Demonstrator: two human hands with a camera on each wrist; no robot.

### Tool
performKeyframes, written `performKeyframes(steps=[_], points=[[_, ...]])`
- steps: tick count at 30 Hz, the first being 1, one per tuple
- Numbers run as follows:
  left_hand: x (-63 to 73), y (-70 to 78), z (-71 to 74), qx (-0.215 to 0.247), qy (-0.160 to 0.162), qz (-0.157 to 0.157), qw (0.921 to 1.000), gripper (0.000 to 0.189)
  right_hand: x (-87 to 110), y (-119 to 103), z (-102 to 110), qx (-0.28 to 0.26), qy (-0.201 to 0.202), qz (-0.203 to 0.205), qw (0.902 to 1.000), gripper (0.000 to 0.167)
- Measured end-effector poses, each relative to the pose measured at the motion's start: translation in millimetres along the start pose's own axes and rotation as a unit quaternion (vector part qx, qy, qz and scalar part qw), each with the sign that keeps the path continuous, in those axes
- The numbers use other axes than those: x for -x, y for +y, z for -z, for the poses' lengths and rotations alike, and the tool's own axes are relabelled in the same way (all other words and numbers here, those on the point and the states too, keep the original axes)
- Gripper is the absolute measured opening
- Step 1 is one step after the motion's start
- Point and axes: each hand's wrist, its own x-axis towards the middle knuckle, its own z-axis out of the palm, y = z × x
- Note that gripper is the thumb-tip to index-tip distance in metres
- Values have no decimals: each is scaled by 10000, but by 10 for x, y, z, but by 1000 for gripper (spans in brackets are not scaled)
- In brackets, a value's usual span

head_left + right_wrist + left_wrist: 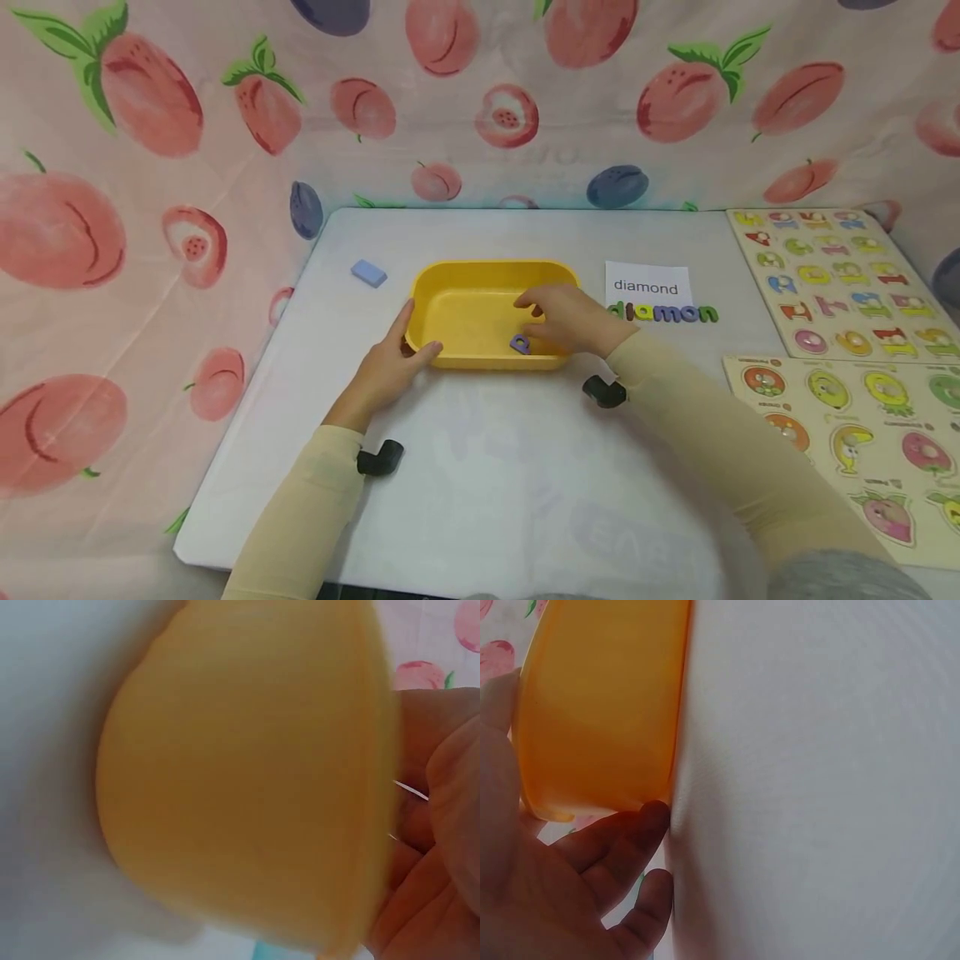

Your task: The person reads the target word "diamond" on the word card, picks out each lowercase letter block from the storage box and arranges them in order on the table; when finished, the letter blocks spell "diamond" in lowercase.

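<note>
A yellow plastic tray (465, 321) sits on the white table. My left hand (382, 367) holds its near left corner, the thumb at the front rim and the fingers along the left end; the left wrist view shows fingertips against the tray's outer wall (604, 712). Over the right part of the tray is my right hand (570, 317), its fingers loosely bent and apart. Right by its thumb, inside the tray near the front wall, lies a small purple letter piece (520, 343) with a hole. In the right wrist view the tray wall (247, 772) covers the fingertips.
Right of the tray lies a white card (648, 282) printed "diamond", with colourful letters (667, 313) spelling "diamon" along its lower edge. A blue block (369, 273) is at the back left. An alphabet board (840, 283) and a fruit puzzle board (847, 450) lie at the right.
</note>
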Motion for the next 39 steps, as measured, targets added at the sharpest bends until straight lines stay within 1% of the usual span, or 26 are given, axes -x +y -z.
performKeyframes(steps=[5,8,16,20,29,35,39], points=[[4,9,-8,-19,5,-51,10000,91,-86,32,-106,-153,-144,-267,9994,40],[12,15,-12,-20,7,-61,10000,90,-105,63,-151,-225,-132,-410,9988,39],[19,16,-22,-90,56,-57,9999,89,-95,95,-197,-217,-30,-473,9986,40],[22,14,-23,-91,53,-56,9999,89,-112,95,-208,-63,-69,-559,9984,39],[13,-15,-36,-94,37,-57,9999,90,-172,74,-250,253,-474,-969,9938,45],[11,-17,-28,-122,43,-95,9999,90,-191,57,-249,461,-545,-935,9931,43],[6,-6,-11,-103,55,-118,9999,90,-202,39,-219,444,-543,-925,9932,43]])
